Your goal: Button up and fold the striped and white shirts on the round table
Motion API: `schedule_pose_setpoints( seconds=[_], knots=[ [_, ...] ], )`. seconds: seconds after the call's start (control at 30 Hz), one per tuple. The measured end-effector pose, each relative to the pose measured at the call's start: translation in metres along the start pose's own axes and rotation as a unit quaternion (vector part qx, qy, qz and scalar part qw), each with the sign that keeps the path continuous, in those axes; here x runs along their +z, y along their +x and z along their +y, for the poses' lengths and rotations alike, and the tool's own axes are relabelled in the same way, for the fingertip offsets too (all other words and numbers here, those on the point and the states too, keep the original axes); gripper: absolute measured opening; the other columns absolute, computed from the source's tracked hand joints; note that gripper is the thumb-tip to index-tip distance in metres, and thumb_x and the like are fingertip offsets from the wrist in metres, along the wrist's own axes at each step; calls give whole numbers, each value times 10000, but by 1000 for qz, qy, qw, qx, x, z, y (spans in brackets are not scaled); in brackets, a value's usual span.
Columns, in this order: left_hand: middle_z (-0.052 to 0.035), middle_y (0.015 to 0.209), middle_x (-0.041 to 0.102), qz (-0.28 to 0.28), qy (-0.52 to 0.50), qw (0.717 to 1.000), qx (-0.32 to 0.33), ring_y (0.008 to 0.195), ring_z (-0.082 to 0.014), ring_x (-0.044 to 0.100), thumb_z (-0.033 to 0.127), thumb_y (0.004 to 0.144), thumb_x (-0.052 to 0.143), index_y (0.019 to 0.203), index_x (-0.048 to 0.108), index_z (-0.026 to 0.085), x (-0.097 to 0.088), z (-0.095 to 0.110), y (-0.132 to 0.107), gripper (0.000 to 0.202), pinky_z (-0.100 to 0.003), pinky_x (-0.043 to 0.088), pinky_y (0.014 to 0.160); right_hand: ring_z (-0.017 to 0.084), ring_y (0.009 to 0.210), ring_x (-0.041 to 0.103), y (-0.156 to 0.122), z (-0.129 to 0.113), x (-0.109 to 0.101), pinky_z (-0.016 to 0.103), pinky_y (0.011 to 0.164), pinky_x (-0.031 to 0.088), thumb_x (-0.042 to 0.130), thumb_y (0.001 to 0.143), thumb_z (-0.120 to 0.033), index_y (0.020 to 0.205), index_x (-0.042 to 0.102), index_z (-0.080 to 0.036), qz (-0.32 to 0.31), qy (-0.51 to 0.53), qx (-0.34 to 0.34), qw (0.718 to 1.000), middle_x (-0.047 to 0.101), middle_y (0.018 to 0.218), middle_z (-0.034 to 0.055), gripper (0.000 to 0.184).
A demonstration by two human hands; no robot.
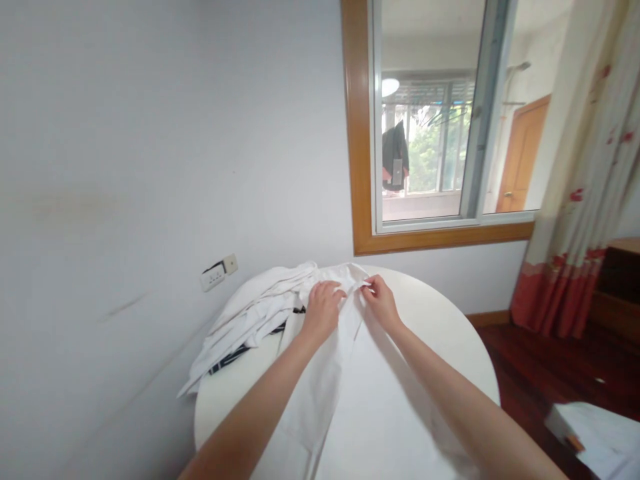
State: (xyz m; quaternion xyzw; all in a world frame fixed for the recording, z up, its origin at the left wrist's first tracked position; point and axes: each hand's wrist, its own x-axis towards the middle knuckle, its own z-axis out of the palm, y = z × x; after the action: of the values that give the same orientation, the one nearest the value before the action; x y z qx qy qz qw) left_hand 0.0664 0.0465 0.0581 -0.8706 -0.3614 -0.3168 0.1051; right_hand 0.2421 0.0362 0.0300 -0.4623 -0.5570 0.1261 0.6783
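Observation:
A white shirt (370,393) lies spread on the round table, its upper end towards the wall and its lower part running to the near edge of the view. My right hand (383,303) is closed in a pinch on the cloth near the collar end. Close to its left, my left hand (323,308) has its fingers bent over the same cloth, thumb towards the right hand; it grips the fabric there. Left of that hand is a heap of white clothes (255,303), with a dark striped cloth (230,360) showing under it.
The round white table (450,320) stands against the wall, below a wall socket (213,277) and a wood-framed window (363,167). A flowered curtain (565,267) hangs at the right. White cloth (605,433) lies low at the right, over the dark red floor (520,360).

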Motion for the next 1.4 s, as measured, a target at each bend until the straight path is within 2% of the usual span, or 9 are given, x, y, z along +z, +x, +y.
schedule_pose_setpoints(
  seconds=[0.2,0.33,0.5,0.63,0.97,1.1,1.23,1.3,1.4],
  knots=[
    [-36,891,650,-144,-280,945,-87,795,-163,586,296,933,320,1102,575,184,53,-1,-64,326,-273,458,754,154,732,551,-38,60,2,278,695,456,500,750,-336,863,501,-206,33,-13,84,996,575,775,-4,173],
    [-53,967,659,-171,-373,907,-96,907,-173,586,360,916,361,1048,617,159,66,-23,-71,351,-276,454,847,138,667,545,-43,75,2,254,633,436,499,741,-312,855,506,-213,44,30,117,992,570,704,-21,151],
    [-64,1086,643,-205,-411,884,-91,1027,-183,565,342,896,414,1104,618,173,63,-34,-68,337,-300,423,942,128,594,534,-50,79,3,240,559,416,529,734,-307,811,518,-209,67,51,170,982,560,627,-32,125],
    [-67,1051,627,-209,-375,902,-50,1018,-181,554,314,868,484,1119,631,182,56,-32,-69,320,-286,423,933,115,588,522,-54,86,2,253,589,463,565,731,-338,810,533,-203,74,63,190,977,536,631,-47,160],
    [-64,948,610,-96,-221,971,-7,931,-172,561,297,924,439,1096,630,189,55,-24,-72,279,-294,446,858,150,712,560,-58,86,2,337,684,527,590,729,-402,839,526,-199,60,97,220,969,570,756,-11,239],
    [-66,905,611,-62,-178,982,18,891,-172,568,287,930,432,999,639,177,53,-21,-72,245,-298,464,833,198,880,561,-59,72,-7,381,791,495,503,742,-247,952,567,-190,61,-66,94,992,572,963,66,227],
    [-68,886,604,-52,-158,986,23,869,-176,568,247,924,435,946,632,168,51,-16,-72,213,-303,471,802,253,1214,408,-66,40,-13,441,1032,313,502,716,-139,1089,611,-213,-23,-248,-138,959,467,1283,99,395],
    [-65,891,599,-46,-157,986,27,866,-173,566,228,926,418,956,623,173,51,-14,-73,214,-303,474,793,250,1259,369,-72,25,-11,452,1084,219,522,759,-160,1083,625,-238,-99,-279,-206,933,500,1282,66,349],
    [-64,908,594,-29,-159,986,35,872,-171,559,201,927,391,972,604,172,52,-12,-74,220,-311,475,801,221,1187,435,-79,14,-3,445,1098,166,502,867,-259,1078,622,-239,-180,-292,-224,912,619,1085,52,244]
  ],
)
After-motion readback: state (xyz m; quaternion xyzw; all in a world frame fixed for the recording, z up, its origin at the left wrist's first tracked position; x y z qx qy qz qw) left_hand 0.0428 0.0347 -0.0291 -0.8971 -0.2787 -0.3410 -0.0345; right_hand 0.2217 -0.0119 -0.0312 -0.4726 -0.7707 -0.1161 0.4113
